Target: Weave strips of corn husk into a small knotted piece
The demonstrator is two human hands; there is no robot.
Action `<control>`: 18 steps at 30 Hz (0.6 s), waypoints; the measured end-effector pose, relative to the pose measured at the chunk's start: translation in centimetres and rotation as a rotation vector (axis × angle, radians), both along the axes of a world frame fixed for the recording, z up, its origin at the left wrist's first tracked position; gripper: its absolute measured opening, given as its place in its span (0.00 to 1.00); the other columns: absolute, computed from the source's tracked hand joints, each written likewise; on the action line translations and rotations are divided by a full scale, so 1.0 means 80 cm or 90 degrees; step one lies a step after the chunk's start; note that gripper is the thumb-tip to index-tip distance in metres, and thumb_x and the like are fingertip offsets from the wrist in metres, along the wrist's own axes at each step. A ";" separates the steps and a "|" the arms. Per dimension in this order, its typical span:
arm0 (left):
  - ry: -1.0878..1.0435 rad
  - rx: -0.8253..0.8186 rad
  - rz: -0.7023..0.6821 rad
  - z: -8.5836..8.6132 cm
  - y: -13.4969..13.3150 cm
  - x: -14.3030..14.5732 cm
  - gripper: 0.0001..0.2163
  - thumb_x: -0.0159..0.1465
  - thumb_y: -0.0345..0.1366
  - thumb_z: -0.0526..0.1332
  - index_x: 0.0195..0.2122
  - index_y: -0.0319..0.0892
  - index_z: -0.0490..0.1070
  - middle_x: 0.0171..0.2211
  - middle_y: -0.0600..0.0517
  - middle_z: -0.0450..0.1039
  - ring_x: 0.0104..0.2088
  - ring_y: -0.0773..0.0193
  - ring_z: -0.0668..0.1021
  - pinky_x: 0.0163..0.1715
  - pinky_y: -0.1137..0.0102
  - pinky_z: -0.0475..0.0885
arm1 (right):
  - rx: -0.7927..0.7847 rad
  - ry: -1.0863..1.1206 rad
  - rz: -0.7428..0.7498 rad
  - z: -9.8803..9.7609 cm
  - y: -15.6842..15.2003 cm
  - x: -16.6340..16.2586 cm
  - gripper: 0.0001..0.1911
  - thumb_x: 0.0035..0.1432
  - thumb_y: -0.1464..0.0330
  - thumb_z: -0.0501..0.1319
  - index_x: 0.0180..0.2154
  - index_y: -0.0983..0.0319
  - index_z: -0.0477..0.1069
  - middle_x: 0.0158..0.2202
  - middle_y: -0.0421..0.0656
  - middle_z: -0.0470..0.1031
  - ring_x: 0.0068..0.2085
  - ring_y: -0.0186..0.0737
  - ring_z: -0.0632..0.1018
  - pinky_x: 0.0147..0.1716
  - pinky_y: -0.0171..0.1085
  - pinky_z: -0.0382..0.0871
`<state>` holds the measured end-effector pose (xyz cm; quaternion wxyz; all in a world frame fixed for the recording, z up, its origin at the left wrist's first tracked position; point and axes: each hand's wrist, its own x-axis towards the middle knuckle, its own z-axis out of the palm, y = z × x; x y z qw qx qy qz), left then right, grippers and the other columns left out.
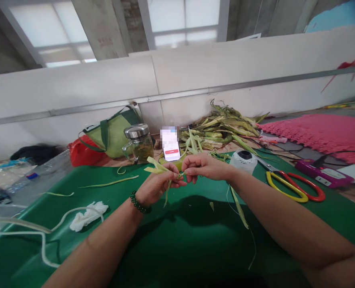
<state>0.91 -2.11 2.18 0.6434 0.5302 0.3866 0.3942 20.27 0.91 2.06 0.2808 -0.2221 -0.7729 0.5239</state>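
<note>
My left hand (161, 183), with a dark green bead bracelet at the wrist, is closed on a small bunch of pale green corn husk strips (155, 167). Some strips stick out to the upper left and one hangs below the fingers. Close beside it, my right hand (203, 167) pinches at the right end of the same bunch, its fingertips almost meeting the left ones. A spool of white thread (243, 161) stands just past my right forearm. Fine thread and a loose husk strip (239, 210) trail down the green mat under that arm.
Behind my hands stand a lit phone (171, 150), a lidded glass mug (139, 144) and a heap of husks (225, 124). Scissors with red and yellow handles (288, 184) and a purple power strip (324, 173) lie right. Crumpled tissue (89, 216) and white cord (43, 244) are left.
</note>
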 end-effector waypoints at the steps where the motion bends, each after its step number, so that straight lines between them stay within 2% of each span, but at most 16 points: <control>1: 0.002 0.003 0.002 0.000 0.000 0.000 0.06 0.46 0.30 0.63 0.25 0.38 0.66 0.22 0.55 0.71 0.24 0.68 0.77 0.25 0.76 0.70 | 0.002 -0.001 0.000 0.000 0.000 0.000 0.09 0.57 0.65 0.60 0.35 0.65 0.66 0.26 0.40 0.75 0.28 0.30 0.77 0.27 0.29 0.71; 7: 0.009 0.006 -0.010 0.002 -0.003 -0.002 0.05 0.47 0.29 0.61 0.26 0.38 0.68 0.22 0.55 0.71 0.22 0.69 0.77 0.24 0.77 0.69 | 0.004 -0.006 0.003 0.003 -0.002 0.003 0.10 0.56 0.64 0.61 0.34 0.66 0.68 0.25 0.39 0.74 0.26 0.29 0.77 0.26 0.28 0.70; 13: -0.007 -0.037 -0.001 0.000 0.000 -0.003 0.09 0.50 0.32 0.67 0.30 0.37 0.68 0.23 0.53 0.73 0.23 0.69 0.77 0.24 0.78 0.70 | -0.045 -0.027 -0.004 0.001 0.003 0.004 0.13 0.54 0.61 0.63 0.33 0.66 0.68 0.24 0.39 0.75 0.24 0.29 0.76 0.25 0.28 0.70; 18: -0.024 -0.040 0.000 -0.002 0.000 -0.003 0.11 0.51 0.32 0.69 0.32 0.37 0.68 0.23 0.53 0.74 0.23 0.68 0.78 0.23 0.77 0.71 | -0.039 -0.020 0.000 0.001 0.004 0.006 0.15 0.54 0.60 0.63 0.34 0.66 0.70 0.24 0.39 0.75 0.24 0.29 0.76 0.24 0.28 0.70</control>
